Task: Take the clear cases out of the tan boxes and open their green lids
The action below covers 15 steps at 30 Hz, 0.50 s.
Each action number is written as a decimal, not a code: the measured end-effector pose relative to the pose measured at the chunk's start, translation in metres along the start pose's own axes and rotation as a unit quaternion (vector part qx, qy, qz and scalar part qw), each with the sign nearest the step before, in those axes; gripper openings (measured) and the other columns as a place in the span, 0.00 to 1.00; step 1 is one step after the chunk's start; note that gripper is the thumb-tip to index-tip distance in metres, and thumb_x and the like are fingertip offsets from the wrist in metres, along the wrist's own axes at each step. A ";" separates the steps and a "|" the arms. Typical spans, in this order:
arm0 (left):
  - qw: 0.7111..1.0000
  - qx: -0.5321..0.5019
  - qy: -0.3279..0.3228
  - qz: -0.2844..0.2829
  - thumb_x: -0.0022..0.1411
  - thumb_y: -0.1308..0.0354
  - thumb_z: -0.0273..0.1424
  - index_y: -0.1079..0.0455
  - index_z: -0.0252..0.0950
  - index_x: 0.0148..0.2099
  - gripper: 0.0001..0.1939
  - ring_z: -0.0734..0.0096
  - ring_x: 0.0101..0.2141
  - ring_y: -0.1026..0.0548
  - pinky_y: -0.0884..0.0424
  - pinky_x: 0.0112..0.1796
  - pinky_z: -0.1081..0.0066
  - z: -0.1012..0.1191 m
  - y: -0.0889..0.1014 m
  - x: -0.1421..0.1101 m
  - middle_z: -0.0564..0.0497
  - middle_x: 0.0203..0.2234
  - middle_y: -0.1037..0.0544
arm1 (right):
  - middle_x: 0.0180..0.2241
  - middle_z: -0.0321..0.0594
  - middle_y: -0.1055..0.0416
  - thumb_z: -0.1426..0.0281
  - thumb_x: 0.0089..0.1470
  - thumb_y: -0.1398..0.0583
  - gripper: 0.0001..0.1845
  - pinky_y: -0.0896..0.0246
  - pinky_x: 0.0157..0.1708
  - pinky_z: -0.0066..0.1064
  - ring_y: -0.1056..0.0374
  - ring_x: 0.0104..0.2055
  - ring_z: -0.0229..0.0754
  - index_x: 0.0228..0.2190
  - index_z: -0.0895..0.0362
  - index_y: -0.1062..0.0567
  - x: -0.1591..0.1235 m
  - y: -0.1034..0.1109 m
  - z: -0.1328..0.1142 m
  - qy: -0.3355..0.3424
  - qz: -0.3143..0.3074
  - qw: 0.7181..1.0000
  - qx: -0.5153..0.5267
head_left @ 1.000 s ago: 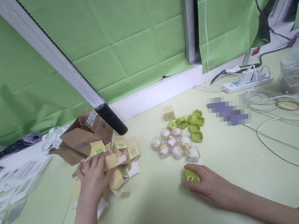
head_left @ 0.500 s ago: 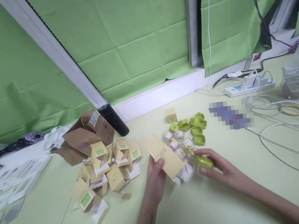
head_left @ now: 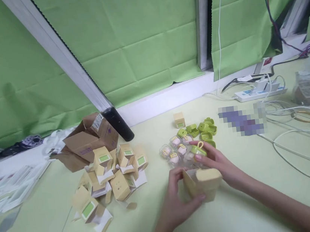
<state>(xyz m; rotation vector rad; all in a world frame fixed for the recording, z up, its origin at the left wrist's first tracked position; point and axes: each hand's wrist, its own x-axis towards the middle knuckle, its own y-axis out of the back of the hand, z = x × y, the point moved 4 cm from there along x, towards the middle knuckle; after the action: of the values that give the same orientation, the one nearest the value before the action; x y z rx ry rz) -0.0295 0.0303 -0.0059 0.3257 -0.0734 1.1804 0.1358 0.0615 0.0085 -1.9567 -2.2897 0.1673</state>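
My left hand (head_left: 183,197) is wrapped around a small tan cardboard box (head_left: 204,185), whose top flap stands up. Between the fingertips of my right hand (head_left: 215,159) is a small green-lidded clear case (head_left: 198,150) with a yellow loop, held just above and behind the box. Several clear cases (head_left: 174,158) with pale pink contents and yellow loops lie beyond my hands, some partly hidden by them. Behind these sit green plastic pieces (head_left: 207,136), open like small trays. One closed tan box (head_left: 179,120) stands farther back.
Opened tan boxes (head_left: 121,184) are heaped at the left, before a brown carton (head_left: 90,139) and a black cylinder (head_left: 119,125). A power strip (head_left: 261,92) and loose white cables (head_left: 285,145) lie at the right. Green cloth (head_left: 140,38) hangs behind the table.
My left hand has moved right and turned the box, so its open top shows. My right hand has brought the green-lidded case up and left, close to the box.
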 end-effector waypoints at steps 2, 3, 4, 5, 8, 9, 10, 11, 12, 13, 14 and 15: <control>0.981 0.147 -0.129 0.015 0.50 0.38 0.22 0.45 0.43 0.54 0.31 0.61 0.51 0.33 0.36 0.51 0.61 0.011 0.000 -0.003 0.47 0.50 0.30 | 0.53 0.39 0.36 0.58 0.52 0.38 0.24 0.37 0.47 0.34 0.38 0.54 0.47 0.50 0.47 0.34 -0.003 0.006 0.000 0.042 0.015 0.999 0.004; 0.955 0.217 -0.199 0.026 0.50 0.40 0.20 0.45 0.43 0.55 0.32 0.63 0.52 0.35 0.38 0.52 0.61 0.015 -0.001 -0.006 0.47 0.50 0.29 | 0.52 0.39 0.36 0.59 0.52 0.37 0.24 0.37 0.47 0.33 0.38 0.54 0.47 0.50 0.46 0.34 -0.004 0.011 0.000 0.064 0.021 0.998 0.003; 0.920 0.285 -0.264 0.046 0.50 0.41 0.17 0.44 0.43 0.55 0.32 0.64 0.52 0.36 0.41 0.54 0.61 0.019 -0.002 -0.008 0.49 0.50 0.28 | 0.51 0.38 0.35 0.60 0.51 0.37 0.24 0.37 0.47 0.33 0.38 0.53 0.47 0.50 0.46 0.34 -0.005 0.016 0.000 0.084 0.026 0.996 0.002; 0.880 0.346 -0.315 0.077 0.51 0.42 0.16 0.41 0.45 0.55 0.32 0.66 0.52 0.36 0.44 0.56 0.62 0.021 -0.003 -0.011 0.51 0.49 0.26 | 0.50 0.39 0.34 0.60 0.50 0.36 0.25 0.36 0.46 0.33 0.38 0.52 0.47 0.50 0.46 0.34 -0.005 0.021 -0.001 0.100 0.028 0.995 0.001; 0.847 0.390 -0.316 0.172 0.51 0.38 0.18 0.30 0.54 0.46 0.25 0.66 0.46 0.33 0.42 0.53 0.65 0.014 0.003 -0.013 0.55 0.41 0.23 | 0.49 0.41 0.33 0.60 0.49 0.36 0.26 0.35 0.45 0.35 0.36 0.51 0.50 0.50 0.46 0.33 -0.008 0.030 -0.002 0.139 0.018 0.990 -0.005; 0.881 0.347 -0.264 0.181 0.51 0.36 0.21 0.27 0.55 0.42 0.22 0.65 0.43 0.31 0.39 0.50 0.65 0.008 0.008 -0.011 0.54 0.39 0.24 | 0.49 0.41 0.33 0.60 0.48 0.36 0.26 0.34 0.44 0.36 0.36 0.50 0.50 0.50 0.46 0.33 -0.009 0.031 -0.002 0.148 0.014 0.989 -0.010; 0.919 0.291 -0.198 0.178 0.51 0.35 0.24 0.26 0.55 0.41 0.19 0.63 0.41 0.30 0.37 0.47 0.64 0.002 0.012 -0.008 0.52 0.38 0.24 | 0.49 0.42 0.33 0.60 0.48 0.36 0.26 0.34 0.43 0.36 0.36 0.50 0.51 0.50 0.46 0.33 -0.010 0.031 -0.002 0.156 0.010 0.988 -0.017; 0.948 0.237 -0.134 0.167 0.52 0.35 0.27 0.25 0.54 0.41 0.16 0.61 0.39 0.29 0.35 0.44 0.63 -0.005 0.015 -0.006 0.51 0.37 0.25 | 0.49 0.42 0.33 0.60 0.49 0.36 0.26 0.34 0.43 0.37 0.36 0.50 0.51 0.50 0.46 0.34 -0.012 0.030 -0.003 0.162 0.007 0.986 -0.024; 0.967 0.186 -0.083 0.150 0.53 0.36 0.28 0.25 0.53 0.42 0.15 0.59 0.38 0.28 0.33 0.43 0.62 -0.009 0.017 -0.005 0.49 0.38 0.25 | 0.49 0.42 0.33 0.61 0.49 0.36 0.26 0.34 0.43 0.37 0.36 0.50 0.51 0.50 0.46 0.34 -0.013 0.029 -0.003 0.165 0.001 0.986 -0.031; 0.979 0.147 -0.052 0.131 0.53 0.37 0.30 0.26 0.51 0.44 0.15 0.57 0.39 0.27 0.33 0.42 0.60 -0.010 0.018 -0.005 0.47 0.42 0.26 | 0.49 0.43 0.33 0.61 0.50 0.37 0.25 0.34 0.44 0.38 0.35 0.50 0.51 0.50 0.46 0.34 -0.015 0.026 -0.003 0.167 -0.008 0.985 -0.039; 0.986 0.121 -0.040 0.112 0.54 0.37 0.30 0.26 0.50 0.46 0.16 0.55 0.41 0.27 0.32 0.42 0.58 -0.010 0.018 -0.004 0.45 0.47 0.28 | 0.48 0.43 0.33 0.61 0.50 0.37 0.24 0.34 0.44 0.39 0.35 0.50 0.52 0.49 0.47 0.34 -0.016 0.024 -0.002 0.168 -0.019 0.984 -0.048; 0.990 0.099 -0.040 0.093 0.53 0.38 0.31 0.27 0.49 0.47 0.18 0.52 0.44 0.28 0.33 0.42 0.57 -0.007 0.018 -0.004 0.43 0.52 0.32 | 0.48 0.43 0.33 0.61 0.50 0.37 0.24 0.35 0.45 0.39 0.35 0.49 0.52 0.49 0.47 0.34 -0.017 0.021 -0.002 0.169 -0.032 0.983 -0.062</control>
<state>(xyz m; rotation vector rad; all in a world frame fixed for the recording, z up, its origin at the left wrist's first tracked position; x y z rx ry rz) -0.0483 0.0347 -0.0101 0.5508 -0.0571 1.3627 0.1595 0.0483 0.0064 -1.7952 -2.1778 -0.2986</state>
